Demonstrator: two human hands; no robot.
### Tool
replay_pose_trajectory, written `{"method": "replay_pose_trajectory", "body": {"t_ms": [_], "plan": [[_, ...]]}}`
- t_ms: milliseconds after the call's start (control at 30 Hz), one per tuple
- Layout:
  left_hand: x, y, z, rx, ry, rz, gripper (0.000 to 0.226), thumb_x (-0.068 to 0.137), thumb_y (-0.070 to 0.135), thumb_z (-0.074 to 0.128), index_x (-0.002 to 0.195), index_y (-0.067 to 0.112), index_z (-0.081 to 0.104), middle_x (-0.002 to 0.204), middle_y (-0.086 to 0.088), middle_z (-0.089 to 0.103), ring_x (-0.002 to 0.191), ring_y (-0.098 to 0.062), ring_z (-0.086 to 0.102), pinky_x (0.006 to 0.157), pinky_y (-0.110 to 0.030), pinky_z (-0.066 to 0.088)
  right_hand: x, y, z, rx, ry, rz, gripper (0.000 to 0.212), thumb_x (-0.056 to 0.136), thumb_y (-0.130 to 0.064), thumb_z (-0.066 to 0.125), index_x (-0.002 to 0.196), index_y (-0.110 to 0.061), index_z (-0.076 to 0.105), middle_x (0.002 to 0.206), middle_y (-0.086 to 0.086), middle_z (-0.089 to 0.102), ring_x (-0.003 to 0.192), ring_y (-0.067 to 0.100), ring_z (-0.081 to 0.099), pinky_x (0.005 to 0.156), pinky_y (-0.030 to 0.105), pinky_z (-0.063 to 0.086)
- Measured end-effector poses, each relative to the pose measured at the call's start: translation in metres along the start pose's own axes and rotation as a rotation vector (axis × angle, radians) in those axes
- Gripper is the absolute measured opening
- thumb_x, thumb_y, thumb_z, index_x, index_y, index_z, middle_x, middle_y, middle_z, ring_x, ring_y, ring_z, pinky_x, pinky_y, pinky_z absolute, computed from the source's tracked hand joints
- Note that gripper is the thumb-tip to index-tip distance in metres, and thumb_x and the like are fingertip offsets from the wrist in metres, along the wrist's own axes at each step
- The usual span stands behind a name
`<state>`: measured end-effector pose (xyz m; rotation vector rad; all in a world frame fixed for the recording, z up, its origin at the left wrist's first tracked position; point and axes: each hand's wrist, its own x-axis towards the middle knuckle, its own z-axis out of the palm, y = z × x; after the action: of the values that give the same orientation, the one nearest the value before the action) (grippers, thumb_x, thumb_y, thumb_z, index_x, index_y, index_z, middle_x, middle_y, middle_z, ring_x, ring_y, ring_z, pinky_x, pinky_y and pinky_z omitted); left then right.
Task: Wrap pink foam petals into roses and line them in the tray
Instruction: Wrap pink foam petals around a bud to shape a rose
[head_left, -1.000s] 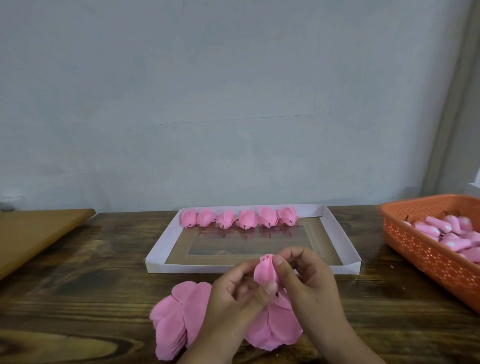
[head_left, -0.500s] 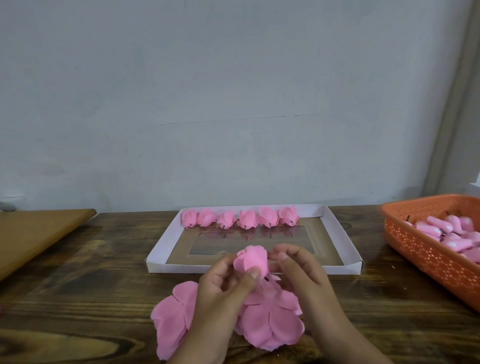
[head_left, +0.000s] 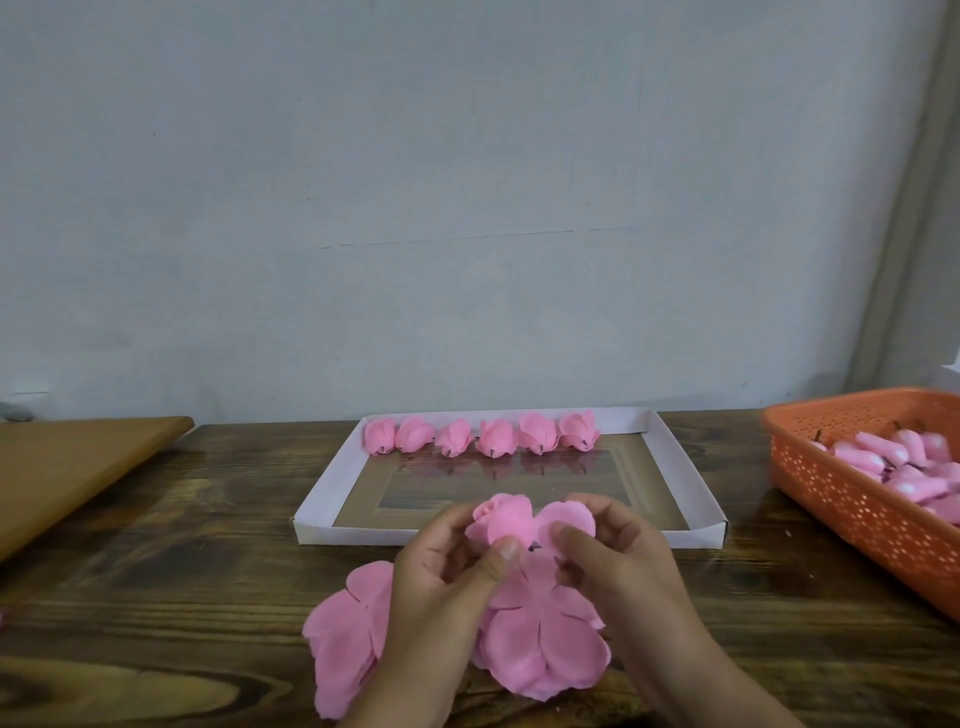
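Two hands now level with tray's near wall; I read bud raised off tabletop since a second ago, wrap advancing. Left hand (head_left: 441, 561) fingers pinch rose bud (head_left: 501, 519); right hand (head_left: 613, 551) fingers curl round next petal (head_left: 566, 519). Loose petals (head_left: 540, 644) hang below fingers. Six roses (head_left: 480, 435) line tray (head_left: 680, 467) beyond fingers.
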<state>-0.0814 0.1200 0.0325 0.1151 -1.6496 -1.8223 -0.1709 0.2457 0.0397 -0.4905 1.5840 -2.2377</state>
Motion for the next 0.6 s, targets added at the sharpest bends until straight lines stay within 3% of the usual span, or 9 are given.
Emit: {"method": "replay_pose_trajectory", "body": {"t_ms": [133, 200, 267, 433, 600], "plan": [[-0.004, -0.007, 0.002, 0.147, 0.016, 0.092, 0.038, 0.065, 0.041, 0.081, 0.102, 0.038, 0.078, 0.101, -0.001, 0.078, 0.093, -0.02, 0.075, 0.074, -0.031, 0.06, -0.002, -0.002, 0.001, 0.019, 0.044, -0.069, 0.021, 0.077, -0.007, 0.08, 0.095, -0.006, 0.069, 0.085, 0.02, 0.073, 0.066, 0.024, 0.068, 0.061, 0.034, 0.057], [-0.005, -0.011, 0.003, 0.198, 0.012, 0.125, 0.036, 0.068, 0.041, 0.08, 0.103, 0.038, 0.077, 0.102, -0.001, 0.078, 0.095, -0.024, 0.073, 0.081, -0.048, 0.061, -0.003, -0.002, 0.002, 0.033, 0.052, -0.098, 0.016, 0.081, -0.001, 0.076, 0.095, -0.004, 0.069, 0.085, 0.02, 0.073, 0.064, 0.021, 0.067, 0.059, 0.028, 0.057], [-0.006, -0.013, 0.004, 0.232, 0.018, 0.149, 0.033, 0.069, 0.041, 0.079, 0.103, 0.039, 0.076, 0.102, 0.0, 0.078, 0.094, -0.024, 0.073, 0.083, -0.056, 0.059, -0.005, -0.004, 0.004, 0.049, 0.037, -0.125, 0.012, 0.083, 0.003, 0.072, 0.094, -0.002, 0.07, 0.083, 0.019, 0.073, 0.062, 0.017, 0.067, 0.056, 0.023, 0.055], [-0.006, -0.016, 0.004, 0.285, 0.055, 0.217, 0.031, 0.072, 0.041, 0.081, 0.103, 0.041, 0.075, 0.105, 0.001, 0.077, 0.092, -0.023, 0.074, 0.075, -0.044, 0.061, -0.01, -0.008, 0.006, 0.055, -0.033, -0.17, 0.02, 0.069, -0.014, 0.074, 0.088, -0.007, 0.072, 0.073, 0.008, 0.071, 0.057, 0.015, 0.063, 0.055, 0.02, 0.052], [-0.004, -0.016, 0.005, 0.28, 0.1, 0.253, 0.03, 0.071, 0.04, 0.081, 0.101, 0.039, 0.075, 0.103, -0.004, 0.075, 0.087, -0.028, 0.074, 0.068, -0.035, 0.059, -0.014, -0.01, 0.01, 0.033, -0.147, -0.15, 0.016, 0.068, -0.014, 0.074, 0.085, -0.012, 0.075, 0.077, 0.01, 0.072, 0.064, 0.016, 0.066, 0.061, 0.021, 0.055]]}}
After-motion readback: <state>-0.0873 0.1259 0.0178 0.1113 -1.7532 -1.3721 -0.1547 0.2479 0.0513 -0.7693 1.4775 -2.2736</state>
